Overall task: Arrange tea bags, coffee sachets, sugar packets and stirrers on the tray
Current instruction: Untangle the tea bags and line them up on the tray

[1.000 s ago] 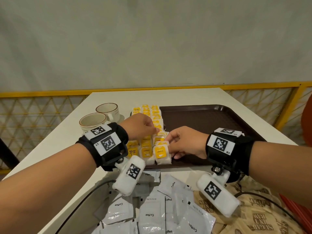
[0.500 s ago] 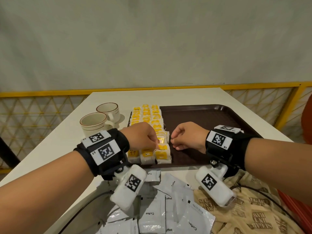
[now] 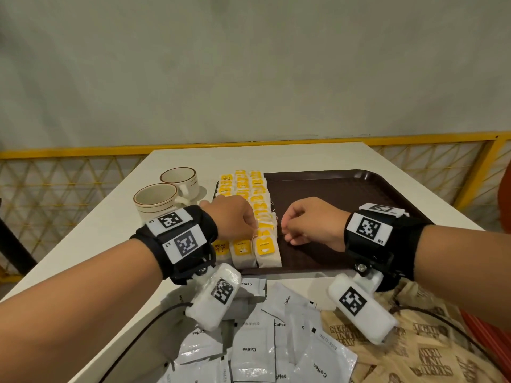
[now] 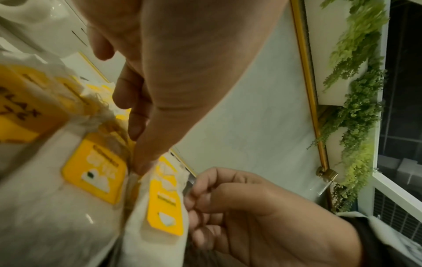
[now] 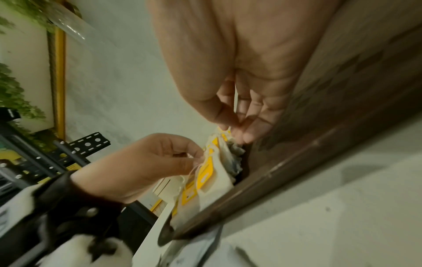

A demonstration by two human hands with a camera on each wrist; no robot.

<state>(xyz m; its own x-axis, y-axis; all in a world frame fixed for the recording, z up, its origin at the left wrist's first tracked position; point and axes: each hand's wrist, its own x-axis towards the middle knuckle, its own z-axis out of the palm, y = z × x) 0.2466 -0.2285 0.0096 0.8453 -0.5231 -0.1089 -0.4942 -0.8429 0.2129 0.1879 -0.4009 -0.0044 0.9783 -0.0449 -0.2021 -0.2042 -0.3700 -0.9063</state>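
Fingers (image 4: pixel 134 115) of my left hand (image 3: pixel 231 217) are curled, and thumb and forefinger pinch the top edge of a tea bag (image 3: pixel 266 236) in the right row. My right hand (image 3: pixel 312 221) is just beside that row, over the bare tray (image 3: pixel 345 194); its fingers (image 5: pixel 253 126) are bent loosely and the tips are at the edge of the bags, but I cannot tell if they hold anything. The tea bags lie in three rows on the left part of the tray, overlapping, their long axis running from me toward the far edge, yellow tags up. Coffee sachets (image 3: pixel 254 349) and brown sugar packets (image 3: pixel 425 355) lie in heaps on the surface (image 3: pixel 83 244) near me. Two cups (image 3: pixel 166 194) stand left of the tray.
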